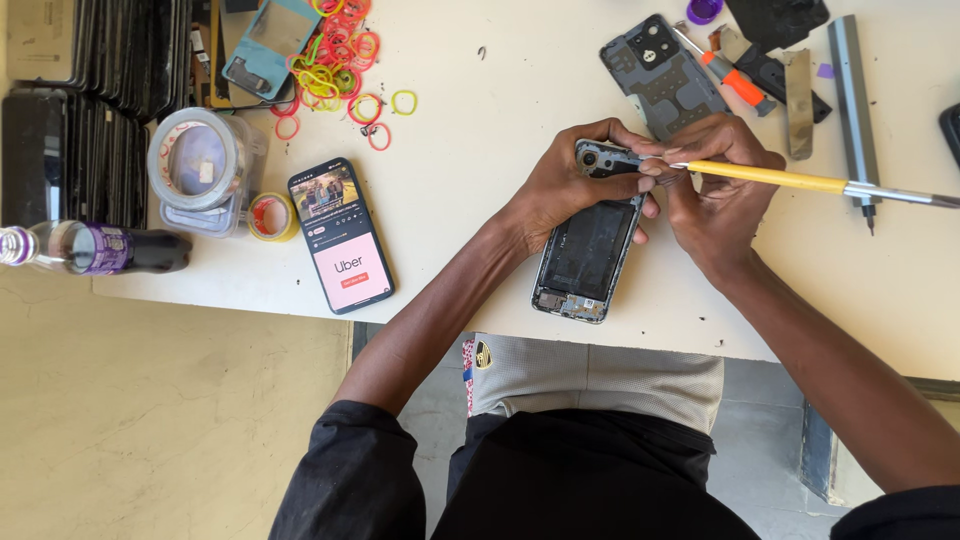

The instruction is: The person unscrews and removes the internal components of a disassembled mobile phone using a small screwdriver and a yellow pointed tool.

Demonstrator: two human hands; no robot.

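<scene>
At centre frame, the left hand [575,180] gripped an opened phone [588,245] on the surface [480,150]. The right hand [715,185] pinched a yellow brush [770,177]; its tip needed light, steady strokes near the camera end.

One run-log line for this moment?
left hand: grips opened black phone | right hand: holds yellow-handled tool at phone top | surface: white table

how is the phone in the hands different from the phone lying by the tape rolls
The held phone has its back off, with the dark battery and boards bared; the lying phone is whole, screen lit. Both hands grip the held phone; nothing touches the lying phone. Both are slim rectangles on the white table.
</scene>
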